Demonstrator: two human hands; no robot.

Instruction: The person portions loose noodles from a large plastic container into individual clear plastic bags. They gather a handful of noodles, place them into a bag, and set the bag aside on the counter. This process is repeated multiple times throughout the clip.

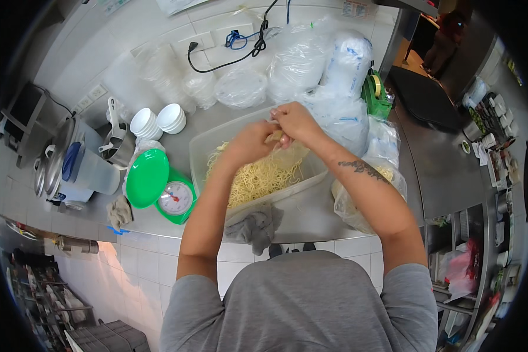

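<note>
Over a translucent plastic tub (202, 143) of yellow noodles (264, 178), my left hand (257, 138) and my right hand (292, 123) meet. Both grip the top of a clear plastic bag (292, 154), which hangs between them; what it holds is hard to make out. Just left of the tub stands a green kitchen scale (175, 198) with a round green pan (148, 178). Under my right forearm lies another clear bag of noodles (354, 204). A grey cloth (257, 226) hangs over the counter's front edge near the tub.
White bowls (144, 121) are stacked behind the scale. Wrapped plastic containers (241, 86) and bags line the wall beneath a black cable (229, 67). A green tape dispenser (376, 94) stands at back right. Lidded pots (59, 154) are on the left. A person (442, 42) stands beyond the opening.
</note>
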